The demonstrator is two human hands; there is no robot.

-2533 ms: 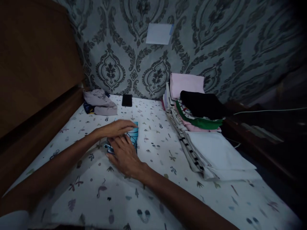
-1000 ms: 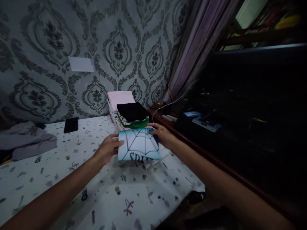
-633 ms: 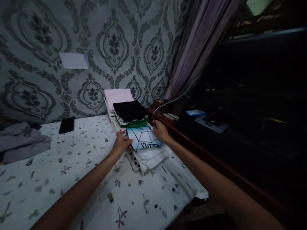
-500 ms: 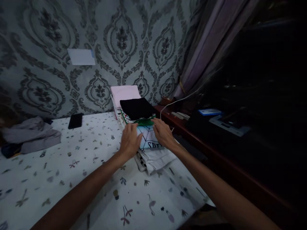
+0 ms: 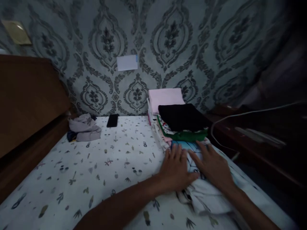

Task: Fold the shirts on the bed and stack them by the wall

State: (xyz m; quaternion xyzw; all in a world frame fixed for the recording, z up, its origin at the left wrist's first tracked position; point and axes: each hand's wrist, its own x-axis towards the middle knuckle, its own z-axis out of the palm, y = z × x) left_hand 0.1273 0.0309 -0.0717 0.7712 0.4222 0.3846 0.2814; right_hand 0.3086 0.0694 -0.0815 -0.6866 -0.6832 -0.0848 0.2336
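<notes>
My left hand (image 5: 176, 167) lies flat with fingers spread on the left side of a folded blue and white printed garment (image 5: 190, 156). On the right part of that garment rests my right hand (image 5: 213, 164), palm down and fingers apart. White folded cloth (image 5: 208, 198) sticks out beneath it toward me. Just beyond my fingertips is a stack of folded clothes, with a black garment (image 5: 183, 117) on top and a green one (image 5: 189, 136) under it. A folded pale pink cloth (image 5: 165, 97) stands behind them by the wall.
A black phone (image 5: 112, 120) and a crumpled grey garment (image 5: 86, 127) lie at the far left of the patterned bedsheet (image 5: 115, 179). A brown wooden headboard (image 5: 31, 99) rises on the left. A white cable (image 5: 254, 112) runs over the dark furniture at right.
My view has turned left, bringing the wooden headboard in, and is closer to the clothes. My hands have moved from the garment's far edge toward its middle and now lie flatter.
</notes>
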